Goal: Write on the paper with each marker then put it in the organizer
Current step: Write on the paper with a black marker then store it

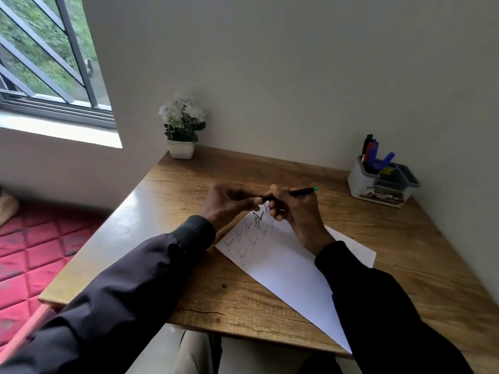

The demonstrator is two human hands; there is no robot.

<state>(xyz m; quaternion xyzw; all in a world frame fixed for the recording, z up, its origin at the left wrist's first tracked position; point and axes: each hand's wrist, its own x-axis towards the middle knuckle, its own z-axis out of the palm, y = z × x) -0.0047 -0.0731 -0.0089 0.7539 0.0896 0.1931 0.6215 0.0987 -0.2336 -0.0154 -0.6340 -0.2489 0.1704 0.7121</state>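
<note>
One white scribbled paper sheet (283,265) flat on wooden table (183,182); above its far corner, slim black teal-ended marker (300,193), gripped by curled right hand (295,213), pinched at other end by left hand (226,203); beyond, white-grey plastic organizer (358,182) holding coloured markers (374,155).

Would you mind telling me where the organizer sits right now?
In the head view, the organizer stands at the desk's far right corner by the wall, beyond the paper.
</note>
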